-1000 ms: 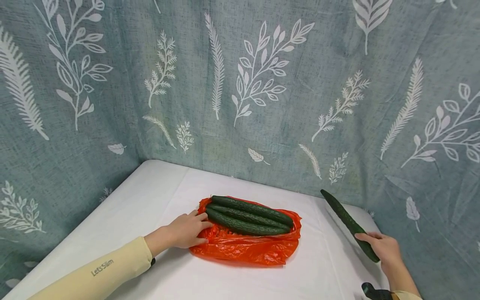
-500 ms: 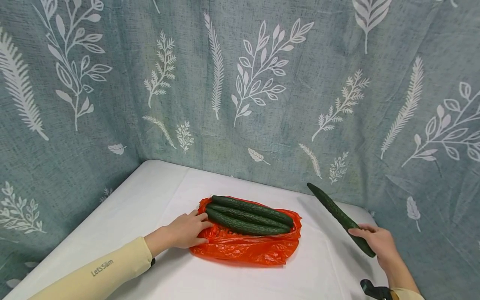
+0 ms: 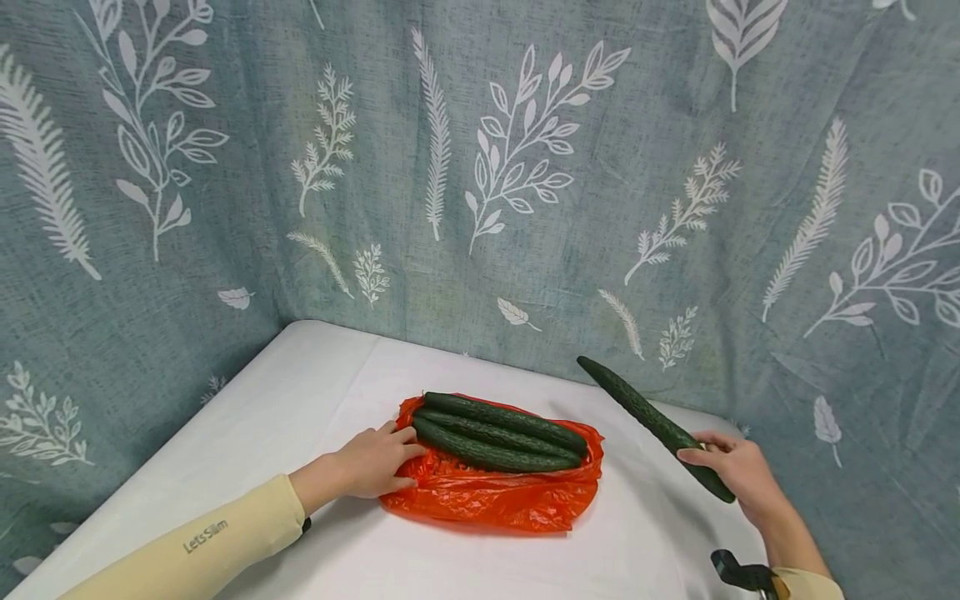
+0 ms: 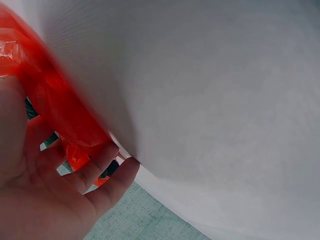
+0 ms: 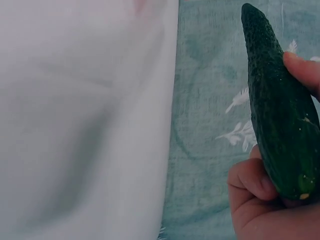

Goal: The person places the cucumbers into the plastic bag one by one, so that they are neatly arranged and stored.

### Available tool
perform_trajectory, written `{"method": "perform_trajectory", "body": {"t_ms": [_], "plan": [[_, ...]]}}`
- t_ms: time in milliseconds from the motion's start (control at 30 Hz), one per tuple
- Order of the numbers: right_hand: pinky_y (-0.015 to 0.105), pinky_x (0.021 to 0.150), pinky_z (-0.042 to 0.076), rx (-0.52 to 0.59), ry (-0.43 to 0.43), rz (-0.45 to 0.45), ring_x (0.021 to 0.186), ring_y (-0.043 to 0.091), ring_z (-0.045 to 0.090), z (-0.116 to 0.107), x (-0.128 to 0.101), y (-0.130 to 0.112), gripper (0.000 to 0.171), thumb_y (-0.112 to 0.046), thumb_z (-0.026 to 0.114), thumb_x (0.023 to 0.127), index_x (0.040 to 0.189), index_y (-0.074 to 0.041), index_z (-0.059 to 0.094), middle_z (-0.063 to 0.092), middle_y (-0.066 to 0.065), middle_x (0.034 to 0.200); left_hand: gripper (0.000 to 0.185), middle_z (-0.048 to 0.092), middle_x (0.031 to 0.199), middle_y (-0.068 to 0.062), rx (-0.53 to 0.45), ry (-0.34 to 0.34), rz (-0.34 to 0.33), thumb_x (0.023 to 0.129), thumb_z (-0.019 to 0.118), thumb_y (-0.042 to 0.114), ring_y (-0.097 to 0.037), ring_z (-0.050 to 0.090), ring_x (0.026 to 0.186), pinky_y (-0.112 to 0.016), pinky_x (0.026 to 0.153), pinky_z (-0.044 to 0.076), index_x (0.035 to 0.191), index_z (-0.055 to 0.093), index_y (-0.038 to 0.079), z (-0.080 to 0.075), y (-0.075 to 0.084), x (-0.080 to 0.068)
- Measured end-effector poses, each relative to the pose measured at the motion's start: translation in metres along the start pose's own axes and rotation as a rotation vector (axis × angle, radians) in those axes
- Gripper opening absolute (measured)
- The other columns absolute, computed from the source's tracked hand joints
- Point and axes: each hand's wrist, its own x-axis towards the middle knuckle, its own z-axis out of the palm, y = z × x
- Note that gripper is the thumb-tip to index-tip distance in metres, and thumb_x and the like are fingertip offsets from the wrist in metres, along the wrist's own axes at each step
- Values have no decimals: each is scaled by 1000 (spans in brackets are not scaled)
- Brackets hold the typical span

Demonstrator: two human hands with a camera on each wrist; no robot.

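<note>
A crumpled orange plastic bag lies open near the middle of the white-covered table, a little toward its front edge. On it rest three long dark green cucumbers, side by side and touching, running from the bag's left end toward its right end.

The left hand lies at the left end of the bag, palm down, with its fingers loosely spread on the orange plastic and its fingertips just beside the cucumbers' near ends. In the left wrist view the fingers are relaxed against the bag's edge; whether they pinch the plastic cannot be told. The forearm wears a pale yellow sleeve printed with the words "Lets Slim".

To the right of the bag, over the table's right edge, the right hand grips a fourth dark green bumpy cucumber by its lower end, fingers and thumb curled round it. This cucumber is off the table, tilted, its free tip pointing up and left toward the leaf-patterned grey-green cloth backdrop. A black strap sits at the right wrist.
</note>
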Motion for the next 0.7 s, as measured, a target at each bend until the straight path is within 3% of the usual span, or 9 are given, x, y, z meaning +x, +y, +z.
{"method": "perform_trajectory", "body": {"t_ms": [267, 367, 433, 500, 567, 700], "plan": [[67, 112, 27, -13, -46, -89, 149, 51, 18, 10, -2, -19, 84, -45, 75, 89, 148, 5, 43, 18, 29, 163, 51, 55, 138, -9, -2, -5, -1, 93, 69, 45, -37, 52, 127, -52, 91, 53, 136, 64, 18, 1, -1, -1], [66, 108, 33, -42, -38, -127, 147, 50, 24, 15, -3, -25, 80, -45, 77, 88, 145, 4, 49, 30, 27, 158, 51, 56, 138, -8, -1, 0, 0, 93, 70, 46, -37, 52, 127, -52, 90, 54, 135, 64, 18, 2, -1, -1], [60, 102, 41, -56, -26, -153, 138, 46, 37, 19, -4, -28, 77, -43, 78, 87, 142, 4, 52, 51, 26, 131, 51, 56, 137, -8, -1, 3, 1, 93, 70, 45, -36, 52, 127, -52, 89, 54, 135, 64, 18, 2, -2, -1], [48, 93, 46, -68, -13, -180, 123, 37, 49, 22, -4, -31, 73, -41, 79, 86, 139, 3, 55, 55, 11, 106, 51, 56, 137, -8, -2, 4, 3, 93, 70, 45, -37, 52, 127, -52, 89, 54, 135, 64, 18, 2, -2, -1], [39, 80, 43, -64, -12, -204, 99, 25, 51, 24, -4, -34, 68, -38, 80, 86, 137, 3, 57, 44, 0, 83, 51, 56, 137, -8, 2, 4, 4, 93, 70, 45, -36, 53, 127, -52, 89, 54, 135, 64, 18, 2, -1, -1], [36, 68, 38, -27, -29, -250, 69, 14, 39, 28, -3, -39, 63, -31, 82, 85, 133, 3, 60, 28, -4, 69, 51, 55, 138, -8, 1, -2, -1, 93, 70, 45, -37, 52, 128, -53, 90, 54, 135, 64, 18, 0, -1, -1]]}}
